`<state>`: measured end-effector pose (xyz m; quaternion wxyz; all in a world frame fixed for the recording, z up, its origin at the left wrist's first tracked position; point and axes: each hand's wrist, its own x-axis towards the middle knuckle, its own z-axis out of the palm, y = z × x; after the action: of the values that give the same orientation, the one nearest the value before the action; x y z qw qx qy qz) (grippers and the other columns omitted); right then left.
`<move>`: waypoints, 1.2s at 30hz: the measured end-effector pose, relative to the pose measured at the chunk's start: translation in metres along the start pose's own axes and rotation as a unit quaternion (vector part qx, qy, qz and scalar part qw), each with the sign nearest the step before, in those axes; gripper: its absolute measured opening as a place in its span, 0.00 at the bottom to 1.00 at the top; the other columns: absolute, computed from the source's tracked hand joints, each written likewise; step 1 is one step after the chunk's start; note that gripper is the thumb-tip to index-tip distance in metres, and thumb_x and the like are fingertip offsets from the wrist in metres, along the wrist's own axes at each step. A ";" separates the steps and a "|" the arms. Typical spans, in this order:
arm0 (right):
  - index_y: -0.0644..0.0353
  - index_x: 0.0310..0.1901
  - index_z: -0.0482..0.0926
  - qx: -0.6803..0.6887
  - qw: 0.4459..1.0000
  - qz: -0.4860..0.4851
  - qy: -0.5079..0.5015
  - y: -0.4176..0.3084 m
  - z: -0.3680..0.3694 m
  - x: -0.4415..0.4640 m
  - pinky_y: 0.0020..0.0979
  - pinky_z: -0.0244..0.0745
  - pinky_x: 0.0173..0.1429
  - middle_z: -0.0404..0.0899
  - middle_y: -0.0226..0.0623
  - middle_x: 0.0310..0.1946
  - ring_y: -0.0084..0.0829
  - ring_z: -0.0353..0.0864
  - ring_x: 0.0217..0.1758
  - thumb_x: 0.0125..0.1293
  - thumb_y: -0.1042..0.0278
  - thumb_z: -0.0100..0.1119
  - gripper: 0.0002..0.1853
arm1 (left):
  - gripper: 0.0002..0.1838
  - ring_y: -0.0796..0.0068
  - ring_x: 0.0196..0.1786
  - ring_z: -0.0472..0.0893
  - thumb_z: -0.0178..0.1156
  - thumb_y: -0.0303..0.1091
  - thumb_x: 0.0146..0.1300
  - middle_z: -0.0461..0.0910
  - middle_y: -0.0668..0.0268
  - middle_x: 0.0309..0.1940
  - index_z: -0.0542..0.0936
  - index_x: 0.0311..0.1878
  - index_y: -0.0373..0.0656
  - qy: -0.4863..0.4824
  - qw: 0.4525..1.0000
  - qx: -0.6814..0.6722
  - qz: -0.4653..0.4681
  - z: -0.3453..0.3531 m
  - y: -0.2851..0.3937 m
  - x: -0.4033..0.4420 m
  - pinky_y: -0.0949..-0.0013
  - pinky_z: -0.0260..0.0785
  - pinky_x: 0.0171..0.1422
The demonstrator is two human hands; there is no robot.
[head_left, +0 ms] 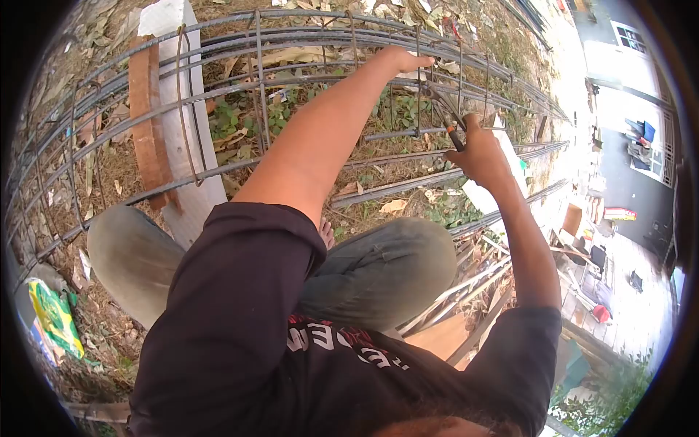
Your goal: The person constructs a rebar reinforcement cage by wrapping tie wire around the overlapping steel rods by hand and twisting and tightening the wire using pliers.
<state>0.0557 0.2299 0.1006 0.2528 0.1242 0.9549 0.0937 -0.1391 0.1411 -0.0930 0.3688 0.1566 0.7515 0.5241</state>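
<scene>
A cage of long steel bars [306,78] with thin wire ties or stirrups lies across the ground before me. My left hand [400,61] reaches to the far bars, its fingers bent at a stirrup; what lies between them is too small to name. To its right, my right hand [480,149] is wrapped round the handles of dark pliers [453,130]. The jaws of the tool point up and left, at a crossing of bar and stirrup just below my left hand.
A white board [183,109] and a brown wooden plank [149,124] lie under the cage at left. Dry leaves and small green plants cover the soil. A green and yellow packet [55,317] lies at lower left. Scrap wood [466,291] is at right, beside a tiled area.
</scene>
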 end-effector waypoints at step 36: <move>0.54 0.59 0.77 -0.402 0.824 -0.268 0.297 0.023 -0.070 0.045 0.41 0.73 0.68 0.80 0.33 0.52 0.35 0.79 0.61 0.70 0.64 0.63 0.18 | 0.62 0.34 0.72 0.74 0.66 0.82 0.52 0.74 0.31 0.68 0.77 0.68 0.27 0.031 0.998 -0.049 0.023 0.009 -0.010 0.025 0.35 0.72 0.69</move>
<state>-0.0134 0.2562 0.1447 0.0000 -0.2827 0.8574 0.4300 -0.1481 0.1593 -0.1133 0.3404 0.1393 0.7323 0.5731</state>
